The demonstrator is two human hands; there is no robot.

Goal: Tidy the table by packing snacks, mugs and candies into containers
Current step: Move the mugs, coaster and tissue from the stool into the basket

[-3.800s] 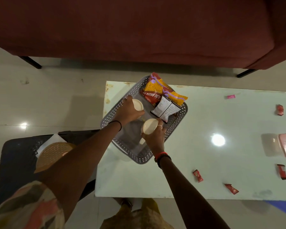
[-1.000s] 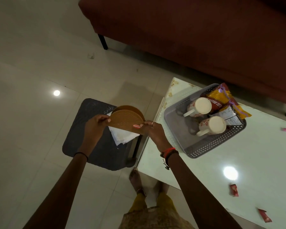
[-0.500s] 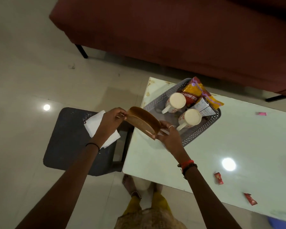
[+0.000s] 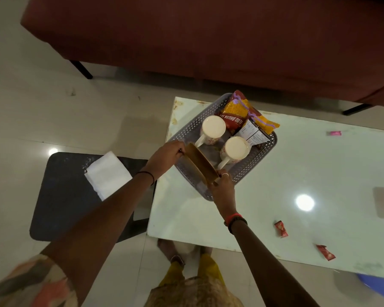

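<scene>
Head view showed my left hand (image 4: 167, 155) and right hand (image 4: 222, 187) each pinched shut on opposite edges of the brown coasters (image 4: 199, 166), held tilted over the near end of the grey basket (image 4: 192, 129) on the table (image 4: 297, 173). I judged the stack light, stiff and thin, best gripped by its rims as held; loose discs could slide apart. Two mugs (image 4: 213, 129) in the basket looked breakable, so clearance was needed. On the snack packet (image 4: 234, 117) I read "ALOO BHUJIA"; other print was illegible.
</scene>
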